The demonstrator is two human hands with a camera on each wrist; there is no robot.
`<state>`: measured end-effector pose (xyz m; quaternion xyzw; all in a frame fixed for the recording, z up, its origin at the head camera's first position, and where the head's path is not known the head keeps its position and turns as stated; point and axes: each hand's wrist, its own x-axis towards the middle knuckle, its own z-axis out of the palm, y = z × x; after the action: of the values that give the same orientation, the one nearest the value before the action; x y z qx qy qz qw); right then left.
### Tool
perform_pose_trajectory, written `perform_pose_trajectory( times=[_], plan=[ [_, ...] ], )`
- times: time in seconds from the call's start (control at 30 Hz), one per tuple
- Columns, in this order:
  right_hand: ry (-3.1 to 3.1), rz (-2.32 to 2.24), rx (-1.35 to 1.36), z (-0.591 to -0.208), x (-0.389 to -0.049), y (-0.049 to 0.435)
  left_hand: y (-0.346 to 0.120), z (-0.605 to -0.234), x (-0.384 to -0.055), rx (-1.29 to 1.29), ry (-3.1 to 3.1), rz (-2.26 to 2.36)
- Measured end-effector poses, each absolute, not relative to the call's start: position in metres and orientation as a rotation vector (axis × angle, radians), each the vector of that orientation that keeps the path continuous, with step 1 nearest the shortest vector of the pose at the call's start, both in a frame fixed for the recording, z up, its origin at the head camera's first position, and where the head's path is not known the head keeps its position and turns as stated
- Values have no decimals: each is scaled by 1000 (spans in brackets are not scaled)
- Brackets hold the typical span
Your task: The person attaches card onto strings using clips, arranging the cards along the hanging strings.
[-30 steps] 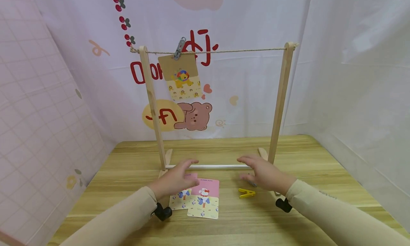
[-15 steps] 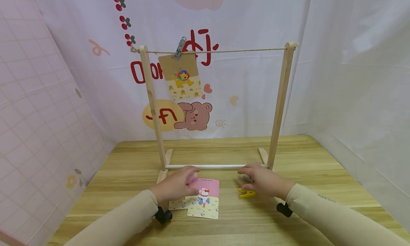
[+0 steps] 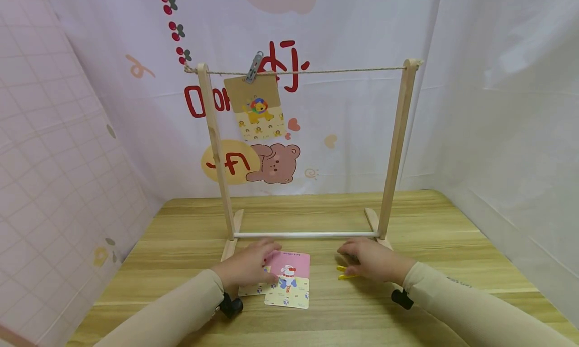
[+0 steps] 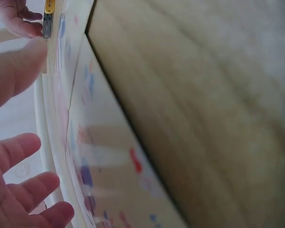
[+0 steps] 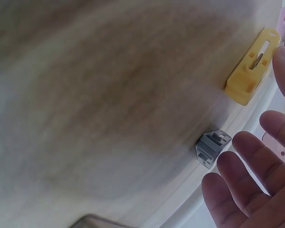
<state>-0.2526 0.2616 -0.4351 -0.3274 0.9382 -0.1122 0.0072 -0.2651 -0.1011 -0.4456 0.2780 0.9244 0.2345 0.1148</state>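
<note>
My left hand (image 3: 249, 263) hovers low over two overlapping picture cards, its fingers loosely spread and holding nothing. The front card (image 3: 289, 291) is pink and yellow with a white rabbit-like figure. Part of the second card (image 3: 250, 290) is hidden under the hand and the front card. My right hand (image 3: 373, 259) is low over a yellow clothespin (image 5: 251, 69) and a grey clothespin (image 5: 212, 148). Its fingers (image 5: 247, 185) are relaxed, close to both pins but not visibly gripping either. The head view mostly hides the grey pin behind this hand.
A wooden frame (image 3: 395, 151) with a white crossbar (image 3: 307, 234) stands on the table (image 3: 334, 322) behind the hands. From its rope (image 3: 344, 71), a lion card (image 3: 258, 111) hangs by a grey clothespin (image 3: 255, 67). A printed cloth (image 3: 353, 25) covers the back.
Both hands have come down toward the table, the left over the cards and the right over the clothespins. The hanging card has stayed in place.
</note>
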Motion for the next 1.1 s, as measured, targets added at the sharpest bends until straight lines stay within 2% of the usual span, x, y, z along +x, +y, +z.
perform_pose_trajectory(
  times=[0.53,1.1],
  plan=[
    [2921,-352,-1189,-436,-252,261,-99,-446,-264,759,2707,628],
    [2912,-327,-1189,-437,-251,259,-99,-446,-269,682,2706,618]
  ],
)
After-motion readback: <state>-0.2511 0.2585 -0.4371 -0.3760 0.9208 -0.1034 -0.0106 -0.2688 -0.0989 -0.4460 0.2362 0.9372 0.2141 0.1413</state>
